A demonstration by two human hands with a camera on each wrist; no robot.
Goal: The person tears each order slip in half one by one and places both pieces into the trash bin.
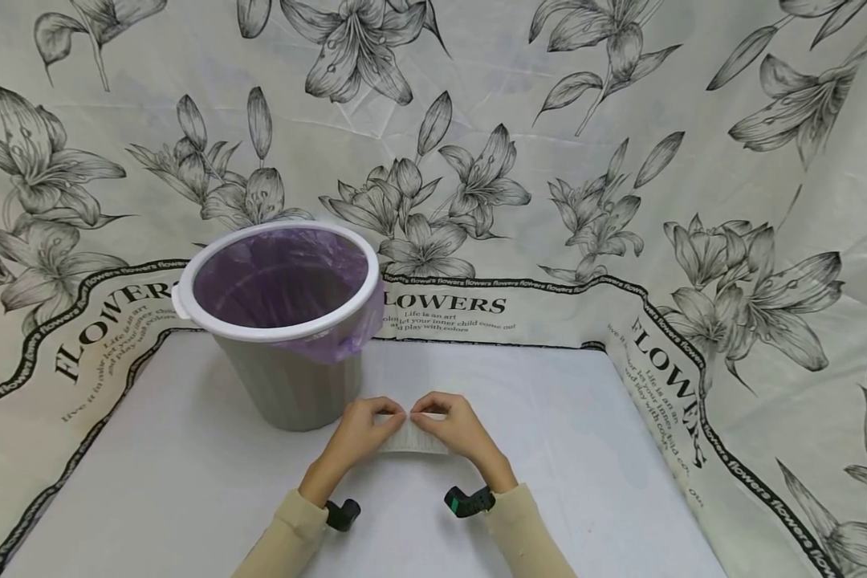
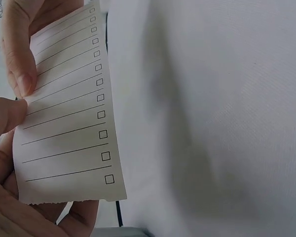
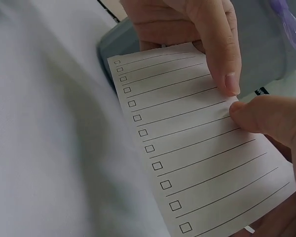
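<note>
Both hands hold one white checklist sheet [image 1: 413, 439] over the table, in front of my body. Ruled lines and a column of small square boxes run along the paper [image 2: 71, 123] in the left wrist view. One short end looks ragged there. My left hand [image 1: 361, 427] pinches the long edge with thumb on top and fingers beneath. From the other side my right hand [image 1: 457, 424] pinches the same edge. The two thumb tips nearly meet at the middle of that edge in the right wrist view, and the paper [image 3: 187, 133] shows no tear between them.
A grey trash bin [image 1: 289, 385] with a white rim stands behind and left of the hands. Its purple liner [image 1: 339, 341] hangs over the outside. White cloth covers the table [image 1: 563, 449]. Flower-printed fabric [image 1: 477, 313] encloses the back and sides.
</note>
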